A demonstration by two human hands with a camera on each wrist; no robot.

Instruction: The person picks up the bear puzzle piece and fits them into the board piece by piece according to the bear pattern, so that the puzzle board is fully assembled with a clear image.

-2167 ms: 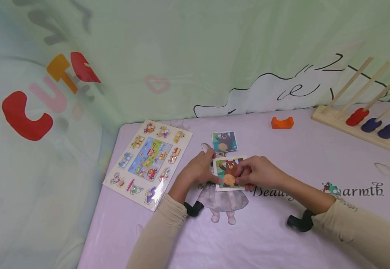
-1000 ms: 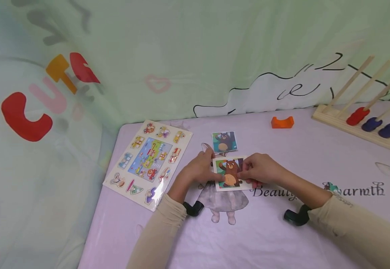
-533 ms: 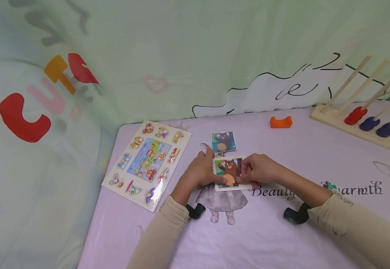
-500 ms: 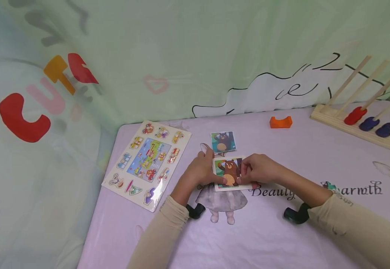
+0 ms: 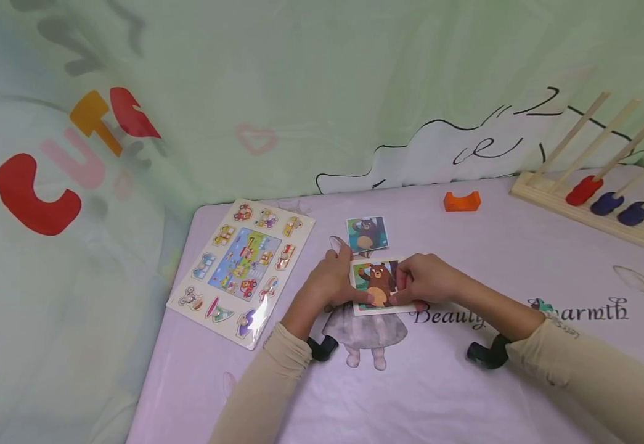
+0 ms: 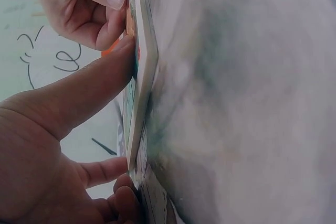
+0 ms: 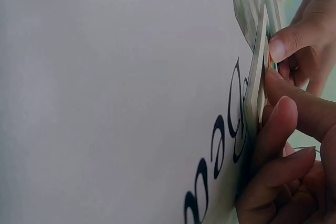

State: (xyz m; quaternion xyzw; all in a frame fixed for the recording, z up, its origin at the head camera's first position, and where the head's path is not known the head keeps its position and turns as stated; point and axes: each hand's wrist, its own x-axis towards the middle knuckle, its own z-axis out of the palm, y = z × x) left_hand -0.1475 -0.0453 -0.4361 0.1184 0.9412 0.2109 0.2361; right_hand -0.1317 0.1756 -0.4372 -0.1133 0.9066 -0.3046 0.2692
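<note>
A small flat bear puzzle (image 5: 378,276) in a pale frame lies on the printed tablecloth. My left hand (image 5: 330,280) holds its left side, thumb across the picture and fingers by the far left edge. At the right side, my right hand (image 5: 429,280) has curled fingers, with thumb and forefinger pinched together on the picture's edge; what lies between them is mostly hidden. The left wrist view shows the board (image 6: 146,51) edge-on, with the left thumb on its face. Just behind the puzzle lies a square bear picture card (image 5: 367,234), apart from both hands.
A wooden board of vehicle pieces (image 5: 266,285) lies to the left. An orange block (image 5: 462,201) with a hollowed top sits at the back. The wooden peg rack (image 5: 543,198) with red and blue beads stands back right. Patterned curtains (image 5: 277,80) border the table.
My right hand has shifted slightly right along the puzzle's edge since the earliest frame. The left thumb reaches a little farther over the picture. The whole view has drifted slightly; other things stay put.
</note>
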